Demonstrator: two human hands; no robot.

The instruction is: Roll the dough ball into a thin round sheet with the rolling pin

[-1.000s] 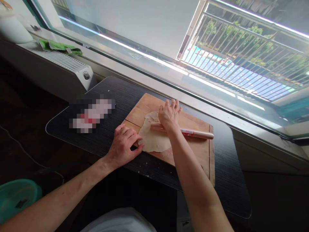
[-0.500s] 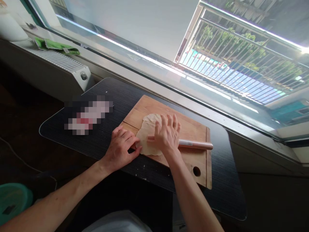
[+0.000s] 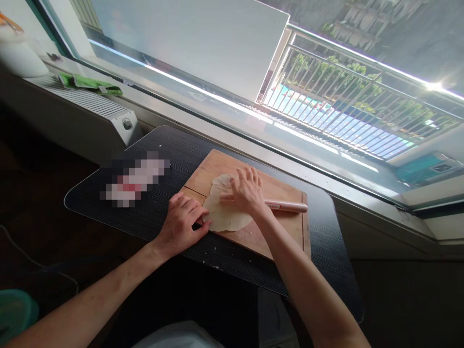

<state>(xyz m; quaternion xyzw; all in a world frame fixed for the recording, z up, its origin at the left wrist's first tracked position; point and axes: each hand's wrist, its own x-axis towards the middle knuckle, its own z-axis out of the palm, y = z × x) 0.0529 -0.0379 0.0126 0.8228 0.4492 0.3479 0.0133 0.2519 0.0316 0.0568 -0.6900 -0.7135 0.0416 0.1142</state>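
Observation:
A flat, uneven sheet of dough lies on the left part of a wooden cutting board. Across the dough and board runs a pinkish rolling pin, its left end on the dough. My right hand is over the pin, palm on it and fingers curving past its far side. At the dough's left edge, my left hand is closed, with thumb and fingertips pinching the edge; whether they also grip the board's side is hard to make out.
The board rests on a dark table with dough crumbs near its front edge. A blurred pinkish-white item lies to the left. Beyond are a radiator with a green cloth, and a window. A teal bucket stands lower left.
My right hand and the rolling pin have moved slightly away from me over the dough. My left hand stays at the dough's edge. The camera view has shifted a little.

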